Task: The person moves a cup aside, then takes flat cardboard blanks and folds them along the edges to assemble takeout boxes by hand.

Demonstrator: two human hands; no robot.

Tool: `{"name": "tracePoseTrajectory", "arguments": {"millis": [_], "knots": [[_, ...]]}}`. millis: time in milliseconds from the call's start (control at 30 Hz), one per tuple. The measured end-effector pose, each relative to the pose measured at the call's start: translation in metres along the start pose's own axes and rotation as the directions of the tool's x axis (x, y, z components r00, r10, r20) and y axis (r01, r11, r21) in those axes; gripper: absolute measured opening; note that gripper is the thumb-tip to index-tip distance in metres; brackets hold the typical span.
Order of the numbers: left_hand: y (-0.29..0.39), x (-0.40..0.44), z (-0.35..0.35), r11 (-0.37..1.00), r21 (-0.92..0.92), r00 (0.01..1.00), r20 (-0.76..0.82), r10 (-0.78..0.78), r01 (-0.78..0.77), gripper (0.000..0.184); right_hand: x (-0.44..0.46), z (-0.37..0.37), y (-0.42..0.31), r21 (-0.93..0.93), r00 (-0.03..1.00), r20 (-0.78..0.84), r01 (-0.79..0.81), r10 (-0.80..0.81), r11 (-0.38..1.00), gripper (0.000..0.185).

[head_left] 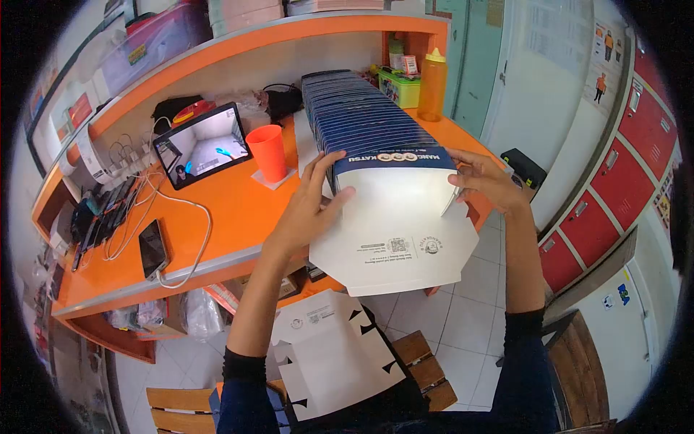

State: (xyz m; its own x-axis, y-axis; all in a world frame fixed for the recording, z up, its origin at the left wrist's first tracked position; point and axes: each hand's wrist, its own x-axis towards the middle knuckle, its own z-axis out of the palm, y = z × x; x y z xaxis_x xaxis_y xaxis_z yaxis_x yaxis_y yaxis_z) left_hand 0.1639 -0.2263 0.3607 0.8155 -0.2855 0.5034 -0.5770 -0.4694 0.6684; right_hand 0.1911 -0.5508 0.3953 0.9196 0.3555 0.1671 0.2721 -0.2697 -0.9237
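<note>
A white cardboard food box (394, 246), partly folded, is between my two hands at the table's edge. Its printed front flap points toward me. My left hand (314, 202) grips the box's left side, thumb over the white card. On the right side, my right hand (486, 179) pinches the side flap with bent fingers. Right behind it runs a long row of nested dark-blue boxes (361, 108); the nearest blue panel reads "Mangkatsu". Across my lap lies an unfolded box blank (329, 354) with black-marked tabs.
On the orange table (238, 217) are a red cup (267, 153), a tablet (201, 145), a phone (152, 248) with a white cable, and a yellow bottle (433, 85). A wooden stool (426, 369) is below. Red lockers (614, 173) line the right wall.
</note>
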Motion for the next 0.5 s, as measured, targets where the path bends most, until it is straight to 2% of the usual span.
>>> {"name": "tracePoseTrajectory", "arguments": {"millis": [33,133,267,367,433,500], "knots": [[0.001,0.001,-0.001,1.000,0.004,1.000,-0.014,-0.026,0.026,0.053,-0.001,0.001,-0.002,0.006,1.000,-0.002,-0.015,0.015,1.000,0.070],[-0.001,-0.002,0.001,0.994,0.075,0.993,-0.085,0.084,-0.078,0.041,-0.001,0.002,-0.003,0.023,0.999,0.005,-0.033,0.033,0.999,0.072],[0.007,-0.004,0.002,0.994,0.109,0.993,-0.108,0.042,-0.030,0.038,-0.004,0.006,-0.008,0.034,0.999,0.003,-0.054,0.054,0.998,0.064],[0.005,-0.001,-0.001,0.995,0.102,0.993,-0.111,0.028,-0.017,0.039,-0.001,0.007,-0.001,0.040,0.999,0.050,0.003,-0.005,0.999,0.063],[0.001,-0.003,-0.002,0.995,0.098,0.993,-0.113,0.028,-0.017,0.039,0.000,0.009,-0.001,0.028,1.000,0.005,-0.008,0.007,1.000,0.067],[0.007,-0.005,-0.005,0.998,0.041,0.995,-0.092,-0.041,0.044,0.039,-0.001,0.012,-0.006,-0.005,0.999,-0.003,-0.047,0.047,0.999,0.067]]}}
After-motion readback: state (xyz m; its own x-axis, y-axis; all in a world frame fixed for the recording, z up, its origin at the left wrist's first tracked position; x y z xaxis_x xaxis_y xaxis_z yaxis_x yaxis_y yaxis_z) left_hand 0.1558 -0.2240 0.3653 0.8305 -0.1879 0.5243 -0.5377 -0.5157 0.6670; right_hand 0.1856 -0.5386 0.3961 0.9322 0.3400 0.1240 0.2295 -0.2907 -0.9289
